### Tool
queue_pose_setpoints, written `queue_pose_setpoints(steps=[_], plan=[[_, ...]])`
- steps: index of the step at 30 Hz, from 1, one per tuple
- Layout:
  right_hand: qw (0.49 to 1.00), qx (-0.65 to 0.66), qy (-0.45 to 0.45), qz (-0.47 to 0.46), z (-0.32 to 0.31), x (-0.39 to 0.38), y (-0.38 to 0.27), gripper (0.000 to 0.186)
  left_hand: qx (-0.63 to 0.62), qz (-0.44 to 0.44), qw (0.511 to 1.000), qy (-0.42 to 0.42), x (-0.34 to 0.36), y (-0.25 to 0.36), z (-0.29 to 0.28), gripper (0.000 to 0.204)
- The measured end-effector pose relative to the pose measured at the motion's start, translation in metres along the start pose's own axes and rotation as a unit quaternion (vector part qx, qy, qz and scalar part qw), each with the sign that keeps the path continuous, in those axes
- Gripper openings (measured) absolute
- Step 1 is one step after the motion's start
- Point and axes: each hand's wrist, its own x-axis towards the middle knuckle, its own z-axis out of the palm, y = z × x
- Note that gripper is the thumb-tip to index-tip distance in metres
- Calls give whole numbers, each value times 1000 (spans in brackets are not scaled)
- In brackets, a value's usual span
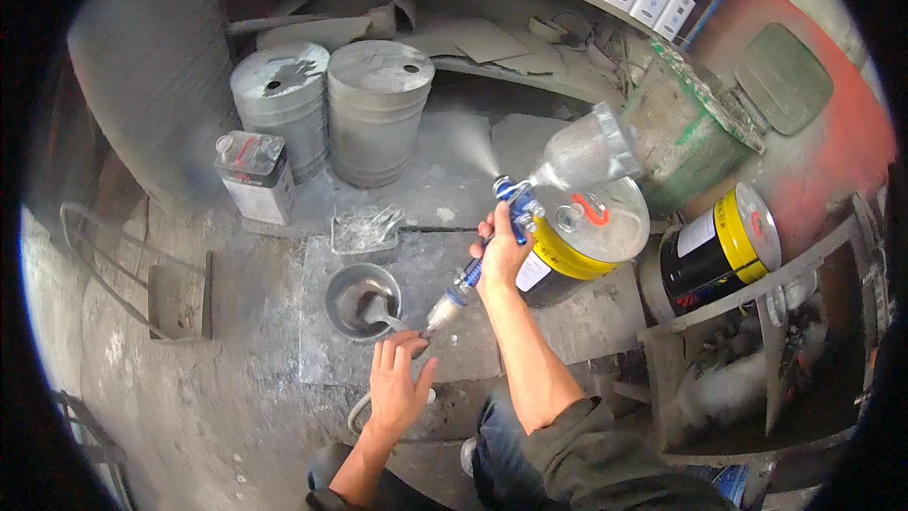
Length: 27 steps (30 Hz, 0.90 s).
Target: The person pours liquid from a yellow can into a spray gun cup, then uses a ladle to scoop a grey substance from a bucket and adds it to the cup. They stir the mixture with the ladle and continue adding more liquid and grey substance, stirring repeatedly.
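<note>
My right hand (504, 251) is wrapped round a blue spray gun (515, 203), which carries a translucent cup (586, 151) tilted to the right. Pale mist fans from its nozzle toward the back. Below the grip hangs an inline air filter (445, 310) with a clear bowl. At the filter's lower end, my left hand (397, 383) has its fingers curled on a small hose fitting (424, 333), thumb standing apart; the grip is partly hidden. Just left of there sits a metal bowl (338, 295) with a light-handled tool (378, 312) leaning in it.
Two grey drums (378, 109) and a rectangular can (255, 185) stand at the back left. Behind the right hand is a yellow-and-black pail (605, 246); another pail (724, 246) lies tilted farther right. A shallow tray (364, 232), green bin (681, 132) and metal rack (766, 350) surround the workspace.
</note>
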Motion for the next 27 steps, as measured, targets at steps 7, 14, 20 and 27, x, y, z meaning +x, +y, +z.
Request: queue_pose_setpoints(steps=[7, 14, 20, 27], plan=[[997, -29, -61, -33, -1, -11, -5, 14, -121, -196, 971, -72, -45, -33, 22, 45], [997, -30, -59, -50, -1, -6, -3, 14, -95, -156, 981, -60, -47, -40, 26, 47], [992, -86, -84, -45, 6, -1, 12, 23, -116, -194, 969, -103, -49, -47, 23, 50], [997, 3, -66, 37, -21, 19, -11, 34, -286, -109, 940, -151, -34, -44, 10, 63]])
